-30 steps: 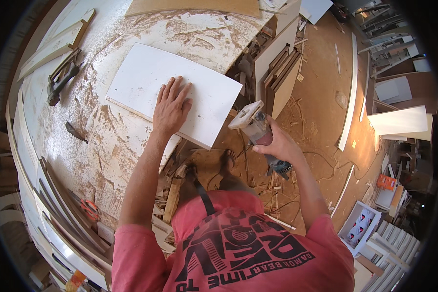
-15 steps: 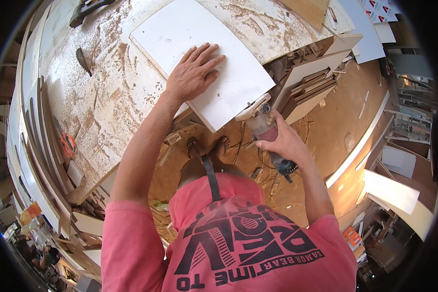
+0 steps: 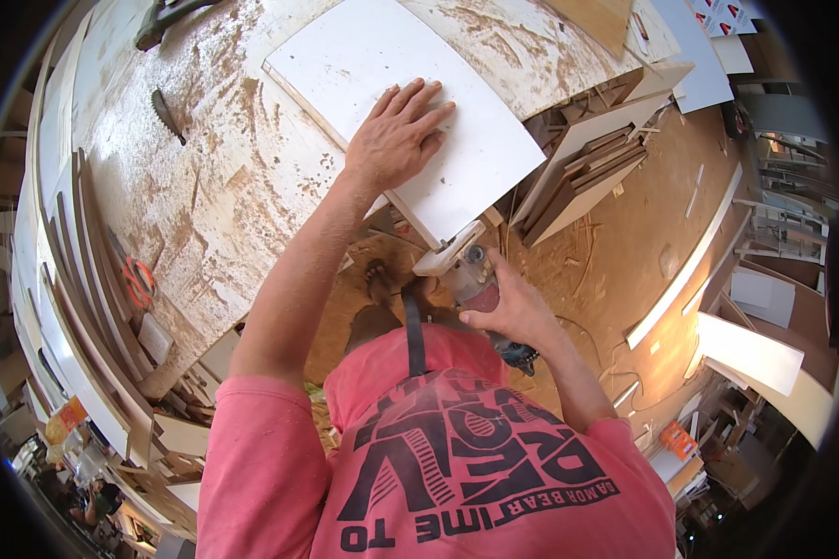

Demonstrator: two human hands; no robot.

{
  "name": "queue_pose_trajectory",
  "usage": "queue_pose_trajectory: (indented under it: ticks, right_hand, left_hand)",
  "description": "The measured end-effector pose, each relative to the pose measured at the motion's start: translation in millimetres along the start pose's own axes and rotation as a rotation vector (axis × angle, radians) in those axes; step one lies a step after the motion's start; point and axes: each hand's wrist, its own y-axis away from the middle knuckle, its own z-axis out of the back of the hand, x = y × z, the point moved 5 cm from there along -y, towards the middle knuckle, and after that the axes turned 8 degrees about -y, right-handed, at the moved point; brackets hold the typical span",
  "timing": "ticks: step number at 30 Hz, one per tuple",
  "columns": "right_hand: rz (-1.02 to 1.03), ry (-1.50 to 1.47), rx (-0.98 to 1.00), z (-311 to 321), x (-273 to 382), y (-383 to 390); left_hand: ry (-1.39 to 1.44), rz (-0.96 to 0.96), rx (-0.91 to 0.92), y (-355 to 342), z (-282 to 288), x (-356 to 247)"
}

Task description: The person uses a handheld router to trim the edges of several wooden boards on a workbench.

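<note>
Scissors and a saw blade lie on the dusty counter. The left hand, grip splayed flat, rests on a white board jutting past the edge. By its near corner, a power tool fills the right hand's closed grip.

Smooth white flat board, rough dust-caked pale tabletop under the board, cylindrical power tool of translucent plastic at the board's near corner, matt pink cloth shirt nearer than the board
</note>
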Motion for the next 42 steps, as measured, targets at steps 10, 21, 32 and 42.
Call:
queue_pose_trajectory:
  ticks: [10,21,32,42]
  right_hand:
    - [0.006,0.074,-0.055,-28,-2,4]
    - [-0.036,-0.034,0.054,-75,-1,29]
    - [-0.025,-0.66,-0.387,6,-118,57]
    - [0.049,-0.832,-0.267,120,-154,0]
  left_hand:
    - [-0.011,-0.011,-0.011,2,-3,1]
    - [0.08,-0.03,-0.025,1,-2,2]
    - [0.773,0.631,-0.061,101,40,-37]
    - [1.601,1.362,-0.144,130,-20,-94]
